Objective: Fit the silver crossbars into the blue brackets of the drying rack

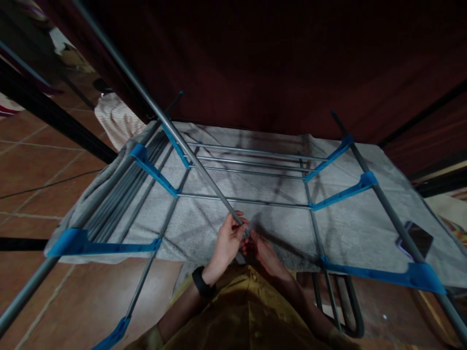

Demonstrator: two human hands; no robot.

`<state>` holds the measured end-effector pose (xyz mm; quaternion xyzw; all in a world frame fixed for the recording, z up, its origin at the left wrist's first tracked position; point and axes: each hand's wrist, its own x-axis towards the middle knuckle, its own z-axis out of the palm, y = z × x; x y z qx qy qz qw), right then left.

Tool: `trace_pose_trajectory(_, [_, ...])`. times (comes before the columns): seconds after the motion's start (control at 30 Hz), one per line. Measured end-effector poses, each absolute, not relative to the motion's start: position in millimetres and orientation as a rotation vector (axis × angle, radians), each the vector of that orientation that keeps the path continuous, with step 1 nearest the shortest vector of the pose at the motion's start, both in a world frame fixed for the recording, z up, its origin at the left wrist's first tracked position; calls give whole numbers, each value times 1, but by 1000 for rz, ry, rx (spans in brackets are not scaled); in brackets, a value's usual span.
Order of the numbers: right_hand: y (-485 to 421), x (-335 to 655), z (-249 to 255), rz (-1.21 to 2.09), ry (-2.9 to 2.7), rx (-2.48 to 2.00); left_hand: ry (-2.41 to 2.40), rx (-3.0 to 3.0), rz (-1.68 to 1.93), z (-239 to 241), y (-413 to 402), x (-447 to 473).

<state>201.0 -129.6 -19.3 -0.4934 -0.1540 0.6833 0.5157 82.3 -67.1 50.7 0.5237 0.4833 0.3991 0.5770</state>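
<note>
A long grey metal tube (175,131) slants from the upper left down to my two hands. My left hand (229,238), with a black band on its wrist, is closed round the tube near its lower end. Just beside it, my right hand (262,250) pinches at the very end of the tube; its fingertips are partly hidden. Around and beyond my hands stands a partly built rack of grey tubes with blue plastic brackets (386,277). Several thin crossbars (244,199) span its middle.
A grey cloth (226,182) covers the surface under the rack. Several loose grey tubes (124,194) lie at the left. A phone (416,239) rests on the cloth at the right. Dark red curtain (273,73) hangs behind. Tiled floor (44,189) shows at the left.
</note>
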Motion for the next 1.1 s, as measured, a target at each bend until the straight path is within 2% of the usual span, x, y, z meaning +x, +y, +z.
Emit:
trace_pose_trajectory(0.27, [-131, 207, -17, 1626, -411, -1211, 1132, 1365, 944, 50, -61, 73])
trace_pose_trajectory(0.63, [-114, 249, -3, 1307, -385, -1303, 1213, 1419, 1031, 49, -51, 38])
trace_pose_trajectory(0.83, [-107, 273, 13, 1176, -384, -1291, 1362, 1478, 998, 33, -43, 1])
trace_pose_trajectory(1.1, [-104, 289, 27, 1073, -325, -1200, 1580, 1853, 954, 11, -32, -41])
